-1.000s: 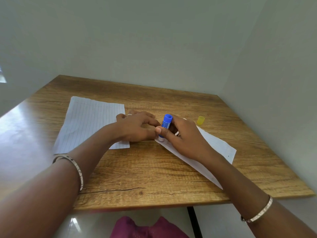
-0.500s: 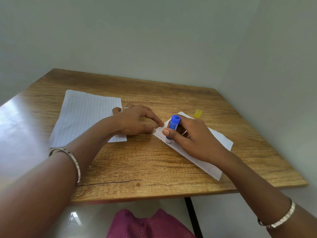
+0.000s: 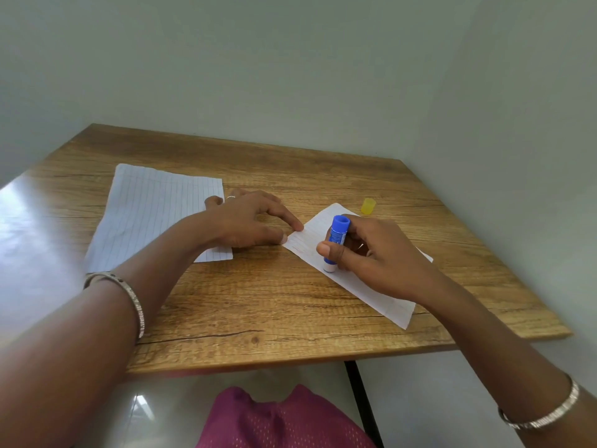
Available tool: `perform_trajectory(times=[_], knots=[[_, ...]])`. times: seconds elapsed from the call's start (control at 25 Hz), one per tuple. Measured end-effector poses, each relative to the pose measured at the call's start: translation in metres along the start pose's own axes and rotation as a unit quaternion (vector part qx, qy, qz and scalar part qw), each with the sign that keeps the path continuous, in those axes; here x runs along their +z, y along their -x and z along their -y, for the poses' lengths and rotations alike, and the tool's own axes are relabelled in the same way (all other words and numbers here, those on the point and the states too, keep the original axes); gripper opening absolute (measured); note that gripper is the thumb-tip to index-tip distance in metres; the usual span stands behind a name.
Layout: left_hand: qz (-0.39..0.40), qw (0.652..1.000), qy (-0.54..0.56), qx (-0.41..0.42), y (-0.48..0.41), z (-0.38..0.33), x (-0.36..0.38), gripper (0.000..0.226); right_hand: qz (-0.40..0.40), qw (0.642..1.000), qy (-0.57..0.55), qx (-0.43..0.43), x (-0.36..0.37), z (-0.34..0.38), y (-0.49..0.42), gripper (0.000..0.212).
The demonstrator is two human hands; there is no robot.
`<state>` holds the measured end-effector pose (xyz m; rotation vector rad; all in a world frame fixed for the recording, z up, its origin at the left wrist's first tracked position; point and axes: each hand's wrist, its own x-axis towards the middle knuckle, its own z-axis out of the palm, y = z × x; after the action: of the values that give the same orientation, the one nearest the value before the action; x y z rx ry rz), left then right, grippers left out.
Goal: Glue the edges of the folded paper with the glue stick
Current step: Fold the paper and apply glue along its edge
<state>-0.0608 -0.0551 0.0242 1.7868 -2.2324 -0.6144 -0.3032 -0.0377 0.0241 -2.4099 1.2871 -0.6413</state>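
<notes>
A folded white lined paper (image 3: 381, 295) lies slanted on the right half of the wooden table (image 3: 258, 302). My right hand (image 3: 378, 257) grips a blue glue stick (image 3: 336, 242), held nearly upright with its white tip pressed on the paper's near long edge. My left hand (image 3: 248, 221) rests flat on the table, thumb and index fingertip pinning the paper's left end. The right hand covers the paper's middle part.
A flat sheet of lined paper (image 3: 155, 211) lies to the left, partly under my left wrist. The yellow glue cap (image 3: 369, 205) stands beyond the folded paper. Walls close in behind and to the right. The table's front edge is near my lap.
My right hand has slid the glue stick along the paper's edge, away from my left hand and toward me. The left hand keeps its hold on the paper's end.
</notes>
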Motion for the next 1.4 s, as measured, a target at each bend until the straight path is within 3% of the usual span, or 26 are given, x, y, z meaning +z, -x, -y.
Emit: perform_trajectory(times=[1.4], knots=[[-0.009, 0.997, 0.066, 0.036, -0.005, 0.008, 0.003, 0.03, -0.015, 0.998, 0.032, 0.056, -0.042, -0.015, 0.103, 0.03]])
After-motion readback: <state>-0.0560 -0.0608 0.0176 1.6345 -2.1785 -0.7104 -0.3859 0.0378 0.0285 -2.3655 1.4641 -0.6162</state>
